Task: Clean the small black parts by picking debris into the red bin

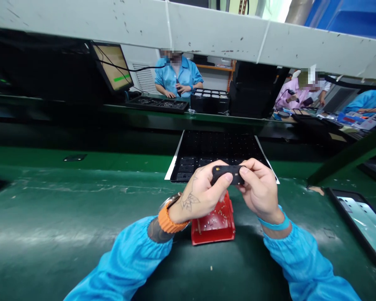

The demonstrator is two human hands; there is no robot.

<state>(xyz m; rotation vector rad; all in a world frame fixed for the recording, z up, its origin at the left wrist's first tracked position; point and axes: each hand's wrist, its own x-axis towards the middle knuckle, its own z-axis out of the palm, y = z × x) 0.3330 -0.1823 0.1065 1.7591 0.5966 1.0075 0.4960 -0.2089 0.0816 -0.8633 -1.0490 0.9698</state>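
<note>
Between both hands I hold a small flat black plastic part (228, 170) with a gold-coloured spot near its left end. My left hand (205, 188) is closed on the left end, its thumb lying along the lower edge. At the other end, my right hand (259, 186) pinches the part with thumb and fingers. Below them a red plastic bin (213, 241) stands on the green bench, with several tiny pale pieces scattered inside. Just beyond my hands lies a large black tray (219, 144) with rows of compartments, partly covered by my fingers.
On the right, a black tray (341, 205) holds pale-green flat panels. A small dark flat object (75, 157) lies at the left. A green post (347, 150) slants up at the right. A shelf beam (188, 29) crosses overhead. Several people work beyond, near a monitor (113, 67).
</note>
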